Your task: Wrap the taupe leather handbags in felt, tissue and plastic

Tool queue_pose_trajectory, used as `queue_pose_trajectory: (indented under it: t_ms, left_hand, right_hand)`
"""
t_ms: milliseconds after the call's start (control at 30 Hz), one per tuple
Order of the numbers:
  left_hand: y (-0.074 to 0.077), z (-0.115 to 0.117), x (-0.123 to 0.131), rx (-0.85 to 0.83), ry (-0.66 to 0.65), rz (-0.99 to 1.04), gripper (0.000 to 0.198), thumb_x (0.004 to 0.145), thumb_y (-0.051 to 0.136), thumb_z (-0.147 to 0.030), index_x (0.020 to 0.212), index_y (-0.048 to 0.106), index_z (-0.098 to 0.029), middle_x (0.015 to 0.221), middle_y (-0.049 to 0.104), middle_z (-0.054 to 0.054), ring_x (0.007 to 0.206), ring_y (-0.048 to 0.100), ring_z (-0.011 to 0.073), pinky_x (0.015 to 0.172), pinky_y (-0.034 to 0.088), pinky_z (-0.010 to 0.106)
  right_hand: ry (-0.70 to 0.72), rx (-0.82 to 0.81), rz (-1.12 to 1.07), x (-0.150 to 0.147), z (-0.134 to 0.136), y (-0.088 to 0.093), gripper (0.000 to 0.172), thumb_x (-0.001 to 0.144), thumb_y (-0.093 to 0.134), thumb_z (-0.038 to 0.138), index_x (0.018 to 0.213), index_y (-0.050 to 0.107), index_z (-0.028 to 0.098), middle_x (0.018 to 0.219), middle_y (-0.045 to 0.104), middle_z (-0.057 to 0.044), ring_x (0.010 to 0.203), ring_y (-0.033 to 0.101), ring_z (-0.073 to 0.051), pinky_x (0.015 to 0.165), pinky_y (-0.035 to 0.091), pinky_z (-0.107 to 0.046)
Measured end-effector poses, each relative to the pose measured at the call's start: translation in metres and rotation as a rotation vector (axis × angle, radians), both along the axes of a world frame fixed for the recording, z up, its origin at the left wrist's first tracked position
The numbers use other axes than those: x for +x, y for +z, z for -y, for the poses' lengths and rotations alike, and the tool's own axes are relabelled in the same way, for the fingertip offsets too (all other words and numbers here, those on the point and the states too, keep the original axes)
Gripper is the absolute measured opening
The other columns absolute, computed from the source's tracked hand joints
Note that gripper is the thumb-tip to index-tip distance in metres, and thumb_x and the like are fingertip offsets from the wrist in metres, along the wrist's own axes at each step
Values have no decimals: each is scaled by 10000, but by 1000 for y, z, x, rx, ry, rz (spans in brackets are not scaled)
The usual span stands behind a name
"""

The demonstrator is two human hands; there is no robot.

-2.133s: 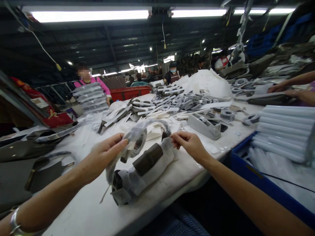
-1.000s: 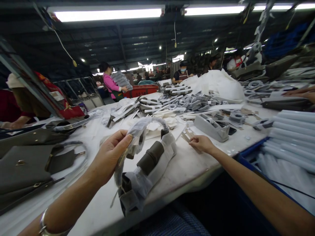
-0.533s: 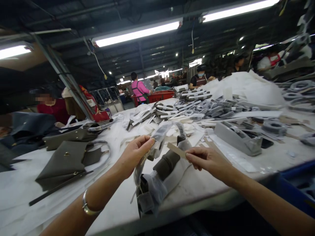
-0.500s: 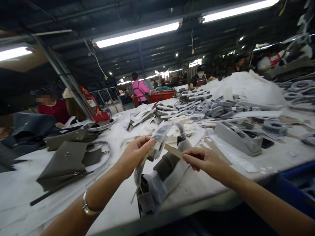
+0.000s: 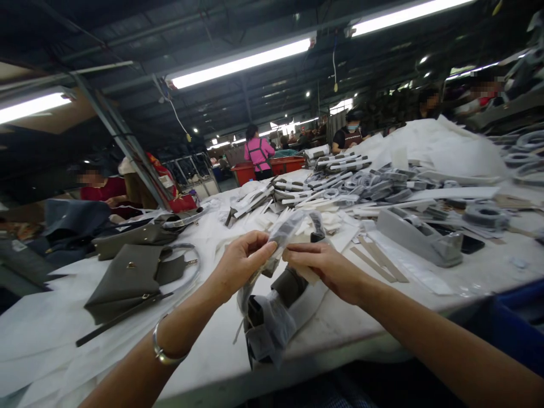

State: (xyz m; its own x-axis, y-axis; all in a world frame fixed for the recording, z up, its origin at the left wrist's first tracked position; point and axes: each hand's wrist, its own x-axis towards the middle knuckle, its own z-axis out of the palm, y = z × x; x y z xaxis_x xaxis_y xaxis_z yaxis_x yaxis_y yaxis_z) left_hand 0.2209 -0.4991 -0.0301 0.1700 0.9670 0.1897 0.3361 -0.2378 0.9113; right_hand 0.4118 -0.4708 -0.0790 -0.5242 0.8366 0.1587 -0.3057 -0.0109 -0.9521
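Observation:
My left hand [image 5: 242, 262] pinches a bag handle wrapped in clear film [image 5: 291, 225], which arches up above the table. Between the closed thumb and fingers of my right hand [image 5: 334, 269] is a tan strip [image 5: 310, 275], mostly covered by the fingers. The two sets of fingertips nearly meet at the handle; whether the strip touches it, I cannot tell. Below them lies a dark olive bag [image 5: 289, 288], partly covered with whitish wrapping [image 5: 274, 323], close to the table's front edge.
An olive handbag [image 5: 127, 277] with a long strap lies at left. A grey tape dispenser [image 5: 419, 238], loose tan strips [image 5: 378, 258] and a phone [image 5: 471, 243] are at right. Wrapped handles [image 5: 361, 187] are heaped behind. A blue crate [image 5: 516, 317] stands below right. Co-workers are farther off.
My right hand has moved left with the tan strip, up to my left fingertips. The left hand keeps its pinch on the handle. The whole view has shifted slightly.

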Motion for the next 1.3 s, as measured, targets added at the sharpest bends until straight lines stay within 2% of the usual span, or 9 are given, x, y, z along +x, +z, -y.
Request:
queue_pose_trajectory:
  t_ms: [100,300,433,600,700,767,867,1067,1300]
  left_hand:
    - [-2,-1,-3,36,5,-19,343,838,698,-490,937,633,-169,768,597,-8,627,543,115,577,477,234]
    - [-9,-1,-6,179,36,-92,300,845,703,-439,982,660,-176,836,650,28,750,599,151,632,481,235]
    - [-10,1,-4,101,74,-22,419,822,718,-475,1096,624,-173,763,638,10,631,576,129,539,448,218]
    - [-6,4,0,13,119,165,947,771,792,-424,1536,242,-320,1192,628,75,699,616,108,575,486,218]
    - [-6,4,0,-10,79,247,1050,788,784,-410,1578,98,-315,1061,671,50,764,661,152,633,514,245]
    - [-5,4,0,8,62,260,1043,793,781,-404,1580,108,-284,879,679,1,724,662,157,626,506,243]
    - [-4,6,1,57,74,258,1028,778,791,-395,1575,154,-274,860,694,-7,706,658,148,629,505,238]
    - [-7,11,4,204,135,146,858,800,761,-338,1529,318,-245,905,698,10,835,667,169,794,535,301]
    - [-13,11,8,341,216,16,666,790,755,-269,1402,493,-246,932,704,8,923,669,186,877,500,315]
  right_hand:
    - [54,-50,-8,1,2,5,372,792,736,543,887,768,185,850,718,-32,829,635,-185,742,477,-283]
    - [-45,9,9,-8,5,8,382,787,744,562,939,793,216,905,756,-46,892,671,-225,797,498,-326]
    - [-80,-35,-37,-13,6,7,374,770,771,533,872,790,174,807,742,-49,806,673,-207,768,500,-327]
    - [-113,-54,-75,-18,7,9,344,757,791,505,756,759,162,770,726,-38,746,648,-184,750,499,-312]
    - [-102,-80,-93,-18,7,9,312,774,783,490,754,761,180,787,727,-37,758,646,-182,760,511,-308]
    - [-86,-133,-140,-17,7,6,316,821,729,512,834,779,200,869,742,-52,831,660,-204,769,526,-315]
    - [-59,-203,-257,-14,11,-2,305,853,681,513,892,787,230,977,748,-60,938,667,-233,832,545,-349]
    - [-13,-33,-277,-22,25,-15,263,800,776,378,1029,769,248,1136,715,-45,1087,616,-228,1018,470,-360]
    - [-310,29,-279,-48,23,-24,230,809,762,450,862,720,230,903,712,-27,848,619,-191,796,500,-318]
